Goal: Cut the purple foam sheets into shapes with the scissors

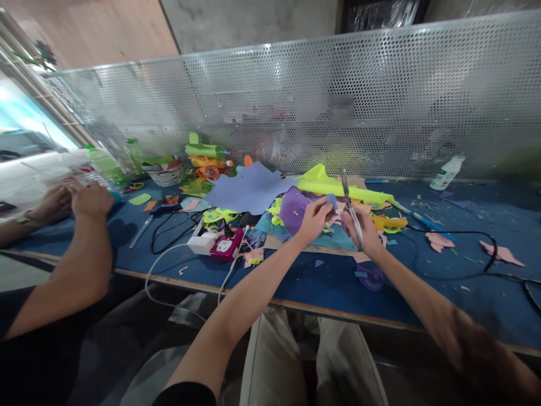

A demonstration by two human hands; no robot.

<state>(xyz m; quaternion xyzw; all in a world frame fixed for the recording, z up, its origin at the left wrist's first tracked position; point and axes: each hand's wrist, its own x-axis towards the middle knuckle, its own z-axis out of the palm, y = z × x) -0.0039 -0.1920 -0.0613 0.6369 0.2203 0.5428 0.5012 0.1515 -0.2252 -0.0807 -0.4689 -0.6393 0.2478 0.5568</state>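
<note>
My left hand (315, 217) pinches a small blue-purple piece of craft foam or paper (332, 199) between thumb and fingertips. Just to its right, my right hand (364, 228) grips a pair of metal scissors (346, 185), their blades pointing up and away from me. The blades are apart from the small piece. Beneath both hands lies a heap of coloured scraps, with a dark purple sheet (292, 210) beside my left hand. Behind it spreads a large lavender sheet (249, 189), and a bright yellow sheet (338, 186) lies beyond the scissors.
A magenta power adapter (226, 246) with white plugs and cables sits left of my forearm. At the far left, a co-worker's hands (91, 198) are over the blue table (270, 276). A white bottle (447, 172) stands tilted by the perforated metal screen (279, 101). A basket (165, 173) holds scraps.
</note>
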